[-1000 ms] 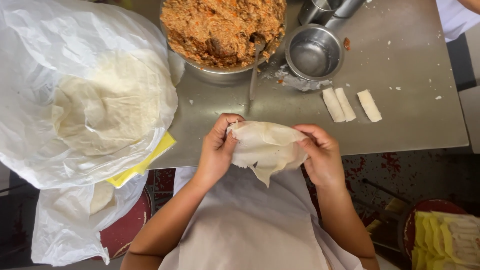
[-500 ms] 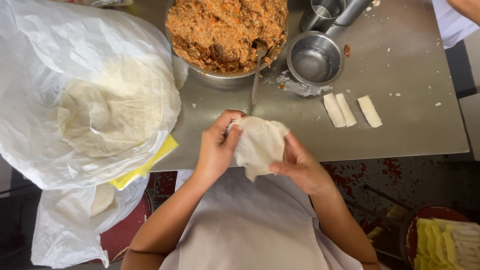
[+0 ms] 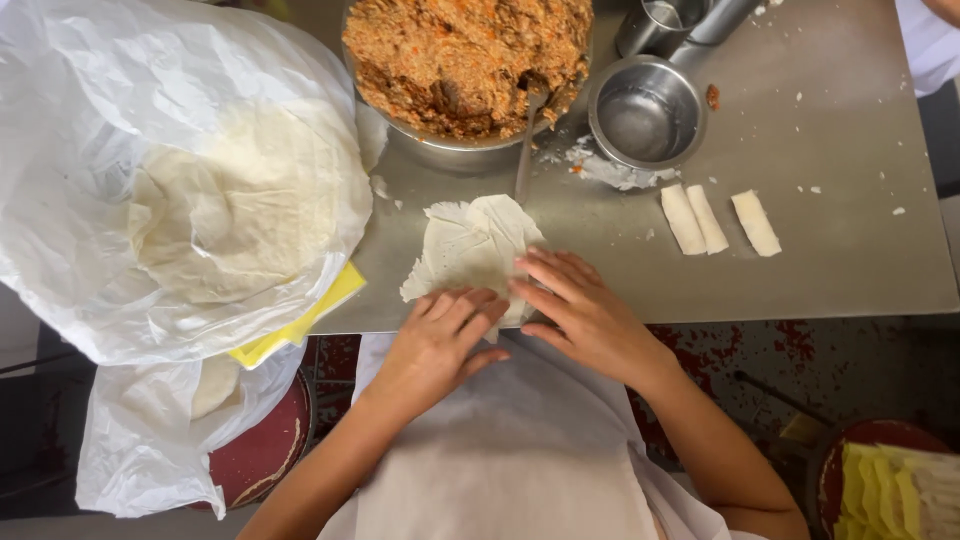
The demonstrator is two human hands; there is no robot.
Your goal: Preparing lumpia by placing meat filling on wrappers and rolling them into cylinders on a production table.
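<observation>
Matt dough wrapper [image 3: 470,245] on smooth steel table [image 3: 840,170], crinkled plastic bag [image 3: 90,120].

Bright, even light; sharp pic, soft shadows.

Wrapper sheet [image 3: 470,245]: near edge hidden under left hand [image 3: 440,335] and right hand [image 3: 580,310]. Filling bowl [image 3: 440,140] at 12 o'clock cut by the top edge, spoon [image 3: 525,160] head buried in the mix. Wrapper stack [image 3: 235,205] at 9 o'clock veiled by plastic bag [image 3: 90,120]. Metal cup [image 3: 655,20] at 1 o'clock cropped. Red basin [image 3: 885,470] at 4 o'clock cut off, contents blurred
</observation>
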